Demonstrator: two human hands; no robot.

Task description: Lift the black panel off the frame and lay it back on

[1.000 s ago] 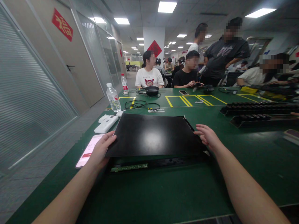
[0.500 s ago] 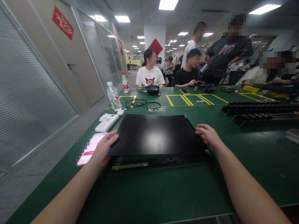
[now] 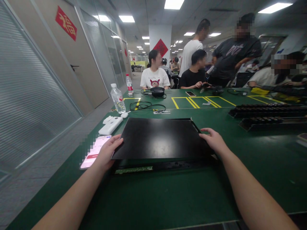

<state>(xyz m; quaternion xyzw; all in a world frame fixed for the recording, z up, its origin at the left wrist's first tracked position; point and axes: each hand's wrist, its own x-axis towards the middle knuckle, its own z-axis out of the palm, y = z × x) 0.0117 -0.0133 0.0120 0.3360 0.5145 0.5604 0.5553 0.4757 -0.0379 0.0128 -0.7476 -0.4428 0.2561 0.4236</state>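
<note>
A flat black panel [image 3: 158, 137] lies over a low black tray on the green table [image 3: 168, 195], its near edge raised a little above a green strip [image 3: 133, 170]. My left hand [image 3: 105, 153] grips the panel's left edge, fingers curled over it. On the right edge rests my right hand [image 3: 213, 140], fingers curled along the rim and holding the panel.
A phone [image 3: 94, 151] with a lit screen lies just left of my left hand, and a white device [image 3: 110, 124] and water bottle [image 3: 118, 99] stand beyond it. Black trays [image 3: 268, 116] sit at the right. Cables and a black headset [image 3: 157, 92] lie farther back. Several people sit or stand behind the table.
The view has shifted slightly; both hands stay on the panel's edges. A standing person at the back has stepped to the left.
</note>
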